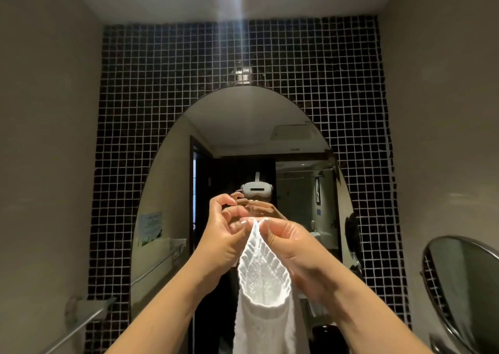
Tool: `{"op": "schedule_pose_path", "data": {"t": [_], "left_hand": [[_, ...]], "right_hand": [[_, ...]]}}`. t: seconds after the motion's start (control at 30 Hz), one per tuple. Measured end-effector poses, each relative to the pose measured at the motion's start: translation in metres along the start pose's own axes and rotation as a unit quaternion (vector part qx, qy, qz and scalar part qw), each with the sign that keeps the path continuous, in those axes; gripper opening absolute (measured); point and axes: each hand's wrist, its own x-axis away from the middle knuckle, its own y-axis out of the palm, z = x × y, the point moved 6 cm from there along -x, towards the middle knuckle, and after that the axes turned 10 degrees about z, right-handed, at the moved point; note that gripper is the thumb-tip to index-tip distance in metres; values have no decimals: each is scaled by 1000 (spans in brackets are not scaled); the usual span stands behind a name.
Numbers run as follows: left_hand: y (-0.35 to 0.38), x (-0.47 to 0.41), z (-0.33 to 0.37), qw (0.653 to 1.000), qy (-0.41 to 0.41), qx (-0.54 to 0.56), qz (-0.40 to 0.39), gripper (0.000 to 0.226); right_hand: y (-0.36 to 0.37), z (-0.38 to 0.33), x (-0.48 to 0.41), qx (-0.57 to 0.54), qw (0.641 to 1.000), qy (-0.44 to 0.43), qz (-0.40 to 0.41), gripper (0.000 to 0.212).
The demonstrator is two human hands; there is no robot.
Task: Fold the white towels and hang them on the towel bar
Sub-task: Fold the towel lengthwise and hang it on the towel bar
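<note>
A white towel (263,294) hangs down in front of me, held up at chest height before the mirror. My left hand (225,232) and my right hand (289,245) pinch its top edge together at one point, fingertips almost touching. The cloth fans out below the pinch and drops out of the frame's bottom edge. A metal towel bar (81,324) runs along the left wall, low and bare, well to the left of both hands.
A large oval mirror (172,170) hangs on the black mosaic wall (324,83) ahead. A round swivel mirror (464,283) sticks out from the right wall near my right forearm. A glass shelf (97,303) sits above the bar.
</note>
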Motion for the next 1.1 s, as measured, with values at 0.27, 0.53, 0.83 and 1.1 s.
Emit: {"op": "schedule_pose_path", "data": {"t": [0.27, 0.53, 0.83, 1.1], "left_hand": [[-18, 9, -2, 989, -44, -143, -15, 123], [-44, 25, 2, 983, 57, -172, 20, 38], [-58, 54, -38, 890, 111, -439, -59, 16], [-86, 36, -32, 866, 142, -476, 52, 44]], "right_hand": [[8, 0, -1, 17, 999, -5, -40, 51], [-10, 9, -16, 175, 964, -125, 158, 11], [-10, 5, -13, 305, 884, -269, 231, 22], [-21, 15, -20, 455, 803, -347, 165, 20]]}}
